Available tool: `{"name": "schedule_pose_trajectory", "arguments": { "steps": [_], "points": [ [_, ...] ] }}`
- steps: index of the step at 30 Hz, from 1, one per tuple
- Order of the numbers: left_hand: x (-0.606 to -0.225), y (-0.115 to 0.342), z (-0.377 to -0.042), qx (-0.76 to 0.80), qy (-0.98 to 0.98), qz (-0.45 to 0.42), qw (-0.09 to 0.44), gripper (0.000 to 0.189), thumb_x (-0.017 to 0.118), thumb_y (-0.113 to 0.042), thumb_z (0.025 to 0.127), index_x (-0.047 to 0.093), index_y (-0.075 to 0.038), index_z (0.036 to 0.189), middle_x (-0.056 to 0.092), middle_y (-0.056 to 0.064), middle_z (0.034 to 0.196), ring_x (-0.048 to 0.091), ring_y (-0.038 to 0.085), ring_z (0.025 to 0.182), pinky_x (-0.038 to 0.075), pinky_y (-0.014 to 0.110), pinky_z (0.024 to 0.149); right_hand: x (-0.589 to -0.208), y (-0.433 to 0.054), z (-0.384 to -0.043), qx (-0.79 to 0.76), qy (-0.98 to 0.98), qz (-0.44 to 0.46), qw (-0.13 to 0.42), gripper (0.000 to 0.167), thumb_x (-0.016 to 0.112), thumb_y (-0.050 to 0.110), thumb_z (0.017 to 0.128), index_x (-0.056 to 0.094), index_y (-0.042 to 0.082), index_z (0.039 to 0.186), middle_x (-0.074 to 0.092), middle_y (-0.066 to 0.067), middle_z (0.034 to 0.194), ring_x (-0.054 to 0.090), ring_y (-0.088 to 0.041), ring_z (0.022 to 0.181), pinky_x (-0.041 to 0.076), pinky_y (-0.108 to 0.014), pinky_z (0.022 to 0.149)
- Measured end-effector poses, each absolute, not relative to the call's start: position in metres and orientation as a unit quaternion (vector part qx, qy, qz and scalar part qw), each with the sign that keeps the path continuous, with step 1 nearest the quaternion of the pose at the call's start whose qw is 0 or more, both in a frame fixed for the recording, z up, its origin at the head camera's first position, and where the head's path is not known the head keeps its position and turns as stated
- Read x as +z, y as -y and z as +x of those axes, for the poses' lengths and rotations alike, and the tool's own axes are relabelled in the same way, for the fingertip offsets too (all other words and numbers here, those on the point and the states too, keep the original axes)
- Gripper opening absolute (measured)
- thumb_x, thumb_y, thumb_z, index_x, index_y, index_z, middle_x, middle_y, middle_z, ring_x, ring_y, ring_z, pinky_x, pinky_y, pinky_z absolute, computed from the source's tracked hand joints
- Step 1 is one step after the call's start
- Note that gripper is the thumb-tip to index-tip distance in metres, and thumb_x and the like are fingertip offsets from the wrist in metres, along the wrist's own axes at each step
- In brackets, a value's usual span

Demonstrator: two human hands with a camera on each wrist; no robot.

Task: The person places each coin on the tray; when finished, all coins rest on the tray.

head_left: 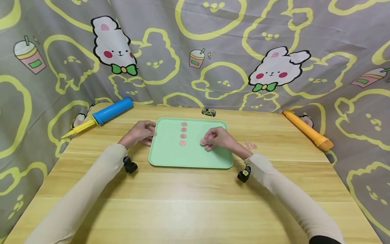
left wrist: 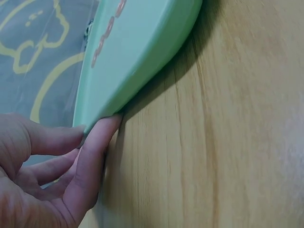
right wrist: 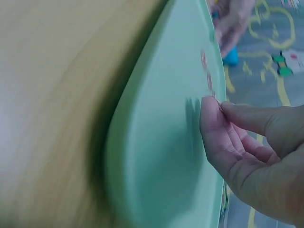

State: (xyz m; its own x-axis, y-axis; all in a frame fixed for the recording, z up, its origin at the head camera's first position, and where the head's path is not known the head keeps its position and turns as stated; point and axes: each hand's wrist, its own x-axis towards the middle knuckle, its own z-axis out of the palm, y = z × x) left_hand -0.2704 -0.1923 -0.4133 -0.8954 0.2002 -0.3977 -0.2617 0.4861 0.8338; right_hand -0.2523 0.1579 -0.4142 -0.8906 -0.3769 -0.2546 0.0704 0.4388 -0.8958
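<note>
A light green tray (head_left: 166,154) lies on the wooden table. Several copper-coloured coins (head_left: 183,136) form a column down its middle. My left hand (head_left: 140,131) holds the tray's left rim; in the left wrist view the thumb and fingers pinch the tray edge. Above the right half of the tray, my right hand (head_left: 220,138) pinches a coin (head_left: 202,141) between thumb and forefinger. Only a thin edge of that coin shows in the right wrist view, the fingers hiding the rest. Several more coins (head_left: 248,143) lie on the table beside the tray's right side, partly behind the right wrist.
A blue and yellow hand pump (head_left: 112,111) lies at the back left. Behind the tray stands a small toy car (head_left: 208,112). An orange tube-shaped object (head_left: 307,129) lies along the right edge. A patterned grey curtain (head_left: 170,51) hangs behind the table (head_left: 182,206).
</note>
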Motion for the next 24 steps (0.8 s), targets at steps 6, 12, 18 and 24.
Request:
{"name": "schedule_pose_trajectory", "arguments": {
  "steps": [6, 12, 18, 24],
  "points": [
    [-0.415, 0.192, -0.272, 0.513, -0.831, -0.017, 0.214, 0.060, 0.056, -0.003, 0.106, 0.032, 0.002, 0.161, 0.047, 0.024, 0.141, 0.064, 0.025, 0.093, 0.065, 0.032, 0.071, -0.413, -0.121, -0.251, -0.511, -0.816, -0.127, 0.238, 0.014, 0.078, 0.003, 0.094, 0.069, -0.007, 0.098, 0.074, -0.019, 0.081, 0.075, -0.020, 0.066, 0.067, -0.037, 0.071],
    [-0.416, 0.193, -0.271, 0.511, -0.834, -0.013, 0.210, 0.062, 0.058, -0.003, 0.104, 0.032, 0.001, 0.161, 0.047, 0.024, 0.140, 0.064, 0.025, 0.092, 0.065, 0.033, 0.070, -0.417, -0.098, -0.250, -0.511, -0.809, -0.137, 0.256, 0.010, 0.076, 0.001, 0.095, 0.071, -0.008, 0.096, 0.074, -0.017, 0.077, 0.073, -0.017, 0.061, 0.066, -0.036, 0.067],
    [-0.417, 0.193, -0.272, 0.510, -0.834, -0.011, 0.209, 0.063, 0.058, -0.003, 0.104, 0.033, 0.000, 0.161, 0.048, 0.023, 0.136, 0.064, 0.023, 0.089, 0.065, 0.033, 0.068, -0.421, -0.090, -0.252, -0.504, -0.805, -0.148, 0.275, 0.011, 0.077, 0.001, 0.094, 0.070, -0.007, 0.096, 0.076, -0.018, 0.081, 0.074, -0.017, 0.063, 0.066, -0.036, 0.068],
    [-0.417, 0.193, -0.273, 0.507, -0.836, -0.011, 0.209, 0.063, 0.058, -0.003, 0.104, 0.032, -0.001, 0.162, 0.048, 0.021, 0.133, 0.063, 0.023, 0.088, 0.065, 0.032, 0.069, -0.414, -0.086, -0.250, -0.454, -0.829, -0.156, 0.287, 0.011, 0.078, 0.003, 0.094, 0.069, -0.004, 0.092, 0.074, -0.016, 0.077, 0.071, -0.017, 0.060, 0.066, -0.034, 0.066]
  ]
}}
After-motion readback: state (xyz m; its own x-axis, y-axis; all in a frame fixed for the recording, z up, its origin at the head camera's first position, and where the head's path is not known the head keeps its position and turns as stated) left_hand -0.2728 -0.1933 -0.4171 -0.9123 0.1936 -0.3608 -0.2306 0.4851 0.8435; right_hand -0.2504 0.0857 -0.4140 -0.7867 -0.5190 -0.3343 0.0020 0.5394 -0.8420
